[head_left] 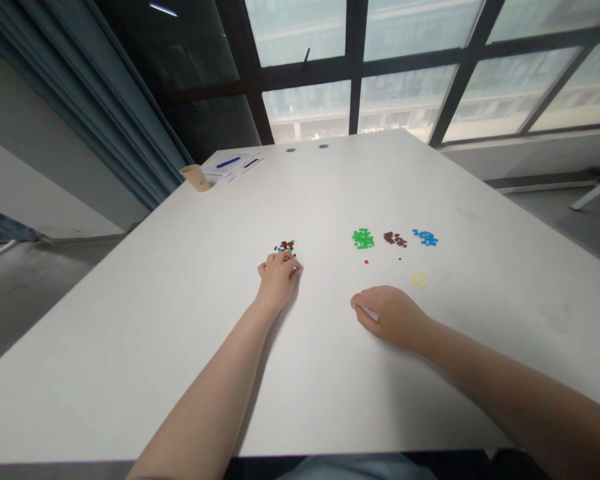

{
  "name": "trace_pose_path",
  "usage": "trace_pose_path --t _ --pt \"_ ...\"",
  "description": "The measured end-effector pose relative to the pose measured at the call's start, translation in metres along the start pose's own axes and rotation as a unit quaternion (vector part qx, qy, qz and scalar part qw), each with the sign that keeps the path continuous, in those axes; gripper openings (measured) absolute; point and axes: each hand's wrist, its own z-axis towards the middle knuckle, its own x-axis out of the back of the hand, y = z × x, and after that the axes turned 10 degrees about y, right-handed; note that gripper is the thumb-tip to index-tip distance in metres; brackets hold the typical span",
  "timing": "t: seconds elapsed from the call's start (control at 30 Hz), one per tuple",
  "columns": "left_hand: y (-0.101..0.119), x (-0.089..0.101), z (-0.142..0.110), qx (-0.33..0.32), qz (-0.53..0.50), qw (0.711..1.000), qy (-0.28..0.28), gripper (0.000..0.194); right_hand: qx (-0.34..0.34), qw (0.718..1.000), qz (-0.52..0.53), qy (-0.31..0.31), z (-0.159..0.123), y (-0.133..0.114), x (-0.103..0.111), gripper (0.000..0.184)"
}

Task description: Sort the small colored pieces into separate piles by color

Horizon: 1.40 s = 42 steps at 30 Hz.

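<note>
Pile (286, 247), mixed, lies just beyond the fingertips of the left hand (279, 277); the near edge meets the fingers. No distinct long axis shows. The left hand is the nearer; the right hand (395, 317) is well apart from the pile, to its right and closer to the body.

Hand state: the two hands are apart. The left is palm down, fingers bent; whether it grips a piece cannot be told. The right has thumb and forefinger curved toward each other, with a gap visible between them; contact at the tips, and any piece there, cannot be confirmed.

Pieces: small, flat, matt, angular; material unconfirmed. The pile combines dark brown, green and blue. Beyond the right hand, from left to right: green group (363, 238), dense; brown group (395, 239); blue group (426, 237). Yellow group (419, 279), sparse, lies nearer that hand. Red piece (367, 262) and dark piece (400, 259) lie singly.

Support: table (300, 373), smooth, white. Cup (196, 179), tan, tapered, stands far beyond the left hand, beside papers (223, 171).
</note>
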Motion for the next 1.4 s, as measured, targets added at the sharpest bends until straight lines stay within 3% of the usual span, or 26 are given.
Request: trace_pose_path --t 0.13,0.2,0.27,0.37,0.4,0.47,0.53,0.7,1.07,1.4 --pt "0.013 0.005 -0.001 0.049 -0.200 0.979 -0.013 0.012 -0.002 1.000 -0.006 -0.007 0.000 0.001 0.000 0.019" --pt "0.025 0.009 -0.005 0.137 -0.353 0.925 -0.041 0.008 -0.001 1.000 -0.005 -0.007 0.000 0.001 0.000 0.019" --pt "0.040 0.013 -0.012 0.243 -0.520 0.813 -0.093 0.009 0.000 1.000 -0.006 -0.010 0.000 0.002 0.000 0.019" --pt "0.063 0.018 -0.024 0.369 -0.683 0.604 -0.181 0.016 0.001 1.000 -0.007 -0.016 0.001 0.001 0.000 0.020" --pt "0.069 0.019 -0.027 0.391 -0.706 0.555 -0.201 0.016 0.001 1.000 -0.009 -0.018 0.001 0.001 0.000 0.020" --pt "0.078 0.020 -0.033 0.411 -0.729 0.500 -0.223 0.017 0.000 1.000 -0.010 -0.018 0.001 0.000 0.001 0.020" --pt "0.082 0.020 -0.036 0.407 -0.733 0.496 -0.225 0.017 -0.002 1.000 -0.008 -0.018 0.001 0.000 0.002 0.020" --pt "0.083 0.019 -0.038 0.388 -0.716 0.545 -0.200 0.019 -0.008 1.000 0.001 -0.015 0.001 0.002 0.003 0.019" --pt "0.084 0.017 -0.038 0.385 -0.688 0.584 -0.193 0.027 0.001 1.000 0.001 0.004 0.001 0.005 0.001 0.020" --pt "0.081 0.014 -0.039 0.365 -0.670 0.615 -0.197 0.028 0.024 0.984 0.041 0.173 0.000 0.005 0.003 0.016"
